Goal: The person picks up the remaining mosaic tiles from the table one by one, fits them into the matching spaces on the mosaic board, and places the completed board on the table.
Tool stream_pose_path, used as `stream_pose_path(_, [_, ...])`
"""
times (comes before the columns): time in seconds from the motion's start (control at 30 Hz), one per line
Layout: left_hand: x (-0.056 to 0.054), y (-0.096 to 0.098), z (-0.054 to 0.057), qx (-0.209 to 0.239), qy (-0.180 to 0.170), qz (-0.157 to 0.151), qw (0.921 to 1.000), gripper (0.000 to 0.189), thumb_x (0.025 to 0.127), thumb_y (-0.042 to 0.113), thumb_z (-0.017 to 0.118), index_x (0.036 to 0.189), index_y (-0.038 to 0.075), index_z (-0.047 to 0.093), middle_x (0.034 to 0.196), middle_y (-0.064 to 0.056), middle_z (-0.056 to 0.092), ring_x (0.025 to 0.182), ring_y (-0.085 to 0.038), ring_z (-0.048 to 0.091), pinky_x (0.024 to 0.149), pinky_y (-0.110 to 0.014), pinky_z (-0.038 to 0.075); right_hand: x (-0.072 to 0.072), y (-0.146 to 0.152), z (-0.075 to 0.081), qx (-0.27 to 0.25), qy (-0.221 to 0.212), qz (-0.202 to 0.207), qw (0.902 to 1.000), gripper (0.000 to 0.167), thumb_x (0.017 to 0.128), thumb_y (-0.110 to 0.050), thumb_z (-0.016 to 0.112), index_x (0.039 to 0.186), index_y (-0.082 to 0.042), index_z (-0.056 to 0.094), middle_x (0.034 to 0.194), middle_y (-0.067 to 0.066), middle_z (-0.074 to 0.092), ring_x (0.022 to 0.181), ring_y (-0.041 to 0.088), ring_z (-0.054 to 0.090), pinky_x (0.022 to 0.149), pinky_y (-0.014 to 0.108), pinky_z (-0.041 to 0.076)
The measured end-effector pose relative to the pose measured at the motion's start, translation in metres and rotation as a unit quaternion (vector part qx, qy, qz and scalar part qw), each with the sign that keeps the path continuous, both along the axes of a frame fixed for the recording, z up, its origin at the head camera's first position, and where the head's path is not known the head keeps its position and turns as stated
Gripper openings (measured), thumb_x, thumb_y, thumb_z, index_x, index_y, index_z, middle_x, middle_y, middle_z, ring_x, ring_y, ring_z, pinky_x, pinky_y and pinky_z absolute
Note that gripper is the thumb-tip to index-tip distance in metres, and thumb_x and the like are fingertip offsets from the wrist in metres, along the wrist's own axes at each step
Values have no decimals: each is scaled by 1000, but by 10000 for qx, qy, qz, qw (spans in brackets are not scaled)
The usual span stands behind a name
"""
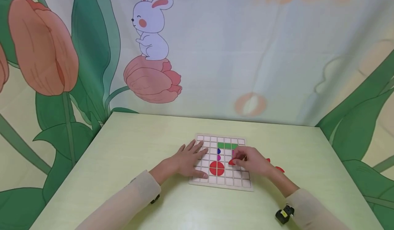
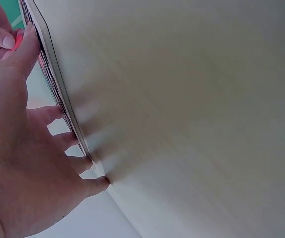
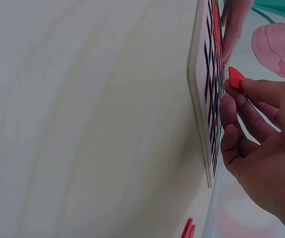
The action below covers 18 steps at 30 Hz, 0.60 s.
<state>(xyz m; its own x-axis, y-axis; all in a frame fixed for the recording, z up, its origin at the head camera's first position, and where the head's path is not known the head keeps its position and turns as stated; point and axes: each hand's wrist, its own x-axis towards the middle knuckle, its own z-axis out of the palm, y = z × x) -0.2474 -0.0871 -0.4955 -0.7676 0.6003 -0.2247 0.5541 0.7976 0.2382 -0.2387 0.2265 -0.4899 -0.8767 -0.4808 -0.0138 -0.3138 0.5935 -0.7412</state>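
Note:
A wooden grid board (image 1: 221, 187) with white squares lies on the table. My left hand (image 1: 190, 159) rests on its left side with spread fingers, the thumb near the lower edge. Between thumb and fingertips, my right hand (image 1: 252, 160) pinches a red piece (image 3: 236, 78) just over the right part of the board. Red quarter pieces forming a full circle (image 1: 217, 168) sit in the grid. Above them are a magenta piece (image 1: 219, 158), a blue piece (image 1: 219, 151) and a green strip (image 1: 227, 145). The right hand hides some squares.
To the right of the board, partly behind the right forearm, lie loose red pieces (image 1: 279, 169). The pale table (image 1: 147, 131) meets a printed curtain (image 1: 215, 52) at its back edge. A black wrist device (image 1: 284, 214) hangs under the right sleeve.

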Motion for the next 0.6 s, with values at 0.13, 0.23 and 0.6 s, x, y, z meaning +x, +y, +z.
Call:
stream_pose_path(0.13, [0, 1, 0, -19, 8, 22, 10000, 111, 87, 82, 63, 171, 23, 22, 179, -7, 6, 164, -37, -1, 126, -67, 13, 4, -10, -1, 118, 97, 89, 9998, 8, 98, -9, 76, 100, -14, 71, 93, -5, 70, 86, 19, 63, 76, 27, 55])
stream_pose_path(0.23, [0, 1, -1, -33, 28, 18, 10000, 111, 87, 82, 63, 171, 23, 22, 179, -7, 6, 164, -38, -1, 126, -67, 14, 5, -13, -3, 262, 157, 61, 9995, 9, 98, -8, 76, 98, -16, 72, 92, -7, 70, 86, 18, 63, 76, 27, 55])
stream_pose_path(0.6, [-1, 2, -3, -53, 61, 36, 10000, 110, 87, 82, 63, 171, 24, 22, 179, -7, 6, 164, -37, -1, 126, -67, 14, 2, -12, -6, 390, 216, 114, 9989, 7, 97, -9, 78, 97, -15, 75, 88, -7, 66, 85, 17, 60, 76, 27, 52])
